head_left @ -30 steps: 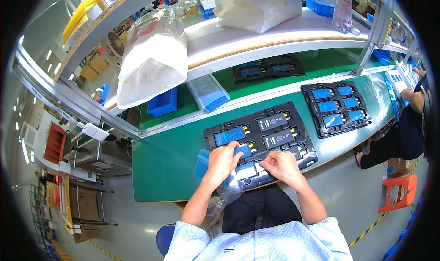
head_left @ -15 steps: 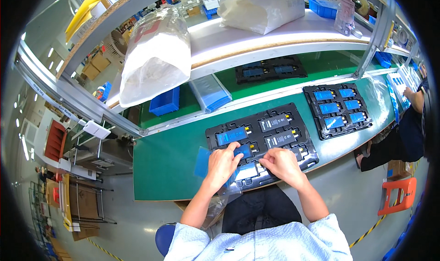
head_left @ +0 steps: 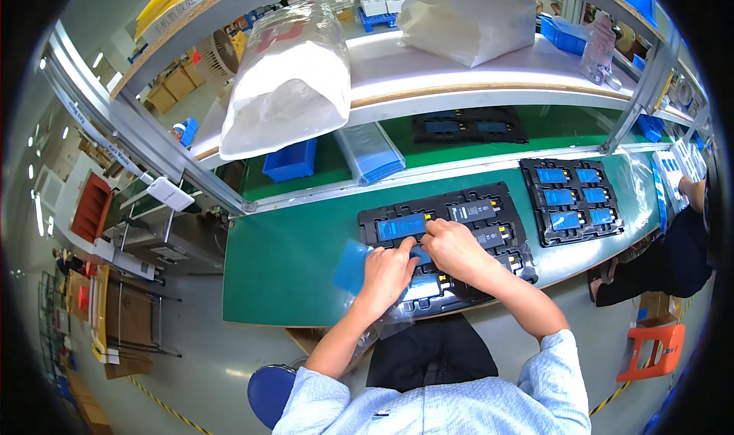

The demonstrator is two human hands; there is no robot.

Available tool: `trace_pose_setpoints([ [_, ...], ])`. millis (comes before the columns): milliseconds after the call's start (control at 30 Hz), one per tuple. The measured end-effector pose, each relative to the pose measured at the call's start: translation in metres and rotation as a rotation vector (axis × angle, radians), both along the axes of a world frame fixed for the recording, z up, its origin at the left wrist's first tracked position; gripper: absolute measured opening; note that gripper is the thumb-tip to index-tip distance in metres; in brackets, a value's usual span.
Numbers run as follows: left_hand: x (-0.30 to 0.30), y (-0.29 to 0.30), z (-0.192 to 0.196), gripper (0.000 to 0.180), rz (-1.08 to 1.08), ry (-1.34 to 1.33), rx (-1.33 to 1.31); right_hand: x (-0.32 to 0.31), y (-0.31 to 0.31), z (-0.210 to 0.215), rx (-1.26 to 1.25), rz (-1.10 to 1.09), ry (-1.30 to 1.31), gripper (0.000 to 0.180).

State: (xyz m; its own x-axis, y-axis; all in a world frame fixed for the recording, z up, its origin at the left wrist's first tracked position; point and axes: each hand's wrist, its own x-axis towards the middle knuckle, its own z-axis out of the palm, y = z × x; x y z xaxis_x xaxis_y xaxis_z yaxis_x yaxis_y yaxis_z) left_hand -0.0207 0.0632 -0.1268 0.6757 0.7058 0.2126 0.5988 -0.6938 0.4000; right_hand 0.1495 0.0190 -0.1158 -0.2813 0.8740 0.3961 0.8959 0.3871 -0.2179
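A green counter runs under a shelf, where a white bag bears a red mark. On the counter lies a black tray. Over it, the left hand curls its fingers at the blue middle-left battery; the right hand bunches its fingertips by the upper-left battery. Whether either pinches anything, I cannot tell. Grey batteries carry white print, too small to read.

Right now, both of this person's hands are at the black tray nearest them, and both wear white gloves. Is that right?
Not quite: the left hand and right hand are bare, as the head view shows. Both are indeed at the nearest black tray.
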Motion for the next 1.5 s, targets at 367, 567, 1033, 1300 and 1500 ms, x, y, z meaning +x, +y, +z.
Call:
trace_pose_setpoints([
  [367,-0.001,0.003,-0.003,0.031,0.004,0.005,-0.046,-0.001,0.001,-0.002,0.028,0.039,-0.122,0.009],
  [567,-0.006,-0.001,-0.003,0.031,-0.020,-0.052,0.052,-0.003,-0.005,0.003,0.011,0.111,0.042,0.013],
  [1033,-0.008,0.007,-0.013,0.014,-0.011,-0.200,-0.006,0.008,-0.007,0.001,-0.385,0.022,0.477,0.027],
  [1300,-0.031,0.015,0.004,0.029,0.063,-0.064,-0.108,0.004,-0.010,-0.013,-0.298,-0.018,0.527,0.024],
  [1500,-0.048,0.029,0.010,0.040,0.038,0.003,-0.305,-0.002,-0.009,-0.008,-0.479,-0.020,0.682,0.026],
])
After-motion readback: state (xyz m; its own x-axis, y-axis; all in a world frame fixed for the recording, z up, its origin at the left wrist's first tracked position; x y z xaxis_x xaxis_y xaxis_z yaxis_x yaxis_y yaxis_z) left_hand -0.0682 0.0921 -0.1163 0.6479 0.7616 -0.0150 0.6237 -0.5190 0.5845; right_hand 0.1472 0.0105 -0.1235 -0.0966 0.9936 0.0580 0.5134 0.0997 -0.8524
